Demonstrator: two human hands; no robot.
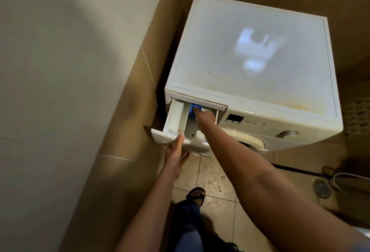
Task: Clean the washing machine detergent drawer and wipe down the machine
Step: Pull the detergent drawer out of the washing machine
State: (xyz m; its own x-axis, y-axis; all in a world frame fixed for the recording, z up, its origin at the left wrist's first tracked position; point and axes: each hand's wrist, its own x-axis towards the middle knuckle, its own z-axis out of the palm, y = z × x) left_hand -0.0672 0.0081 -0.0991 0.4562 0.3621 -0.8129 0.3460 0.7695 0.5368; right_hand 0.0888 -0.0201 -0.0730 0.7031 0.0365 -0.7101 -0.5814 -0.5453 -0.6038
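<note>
A white front-loading washing machine (260, 55) stands in a tiled corner, its top yellowed near the front edge. Its detergent drawer (176, 119) is pulled far out at the upper left of the front panel. My left hand (177, 151) grips the drawer's front panel from below, thumb on top of the edge. My right hand (204, 117) reaches into the drawer, with a finger pressing the blue release tab (195, 108) at the back. Brownish residue dots the drawer compartments.
Beige tiled walls close in on the left and behind the machine. The control panel with a dial (288, 134) sits right of the drawer. The floor has a round drain (321, 188) and a hose (348, 177) at right. My sandalled foot (197, 194) stands below.
</note>
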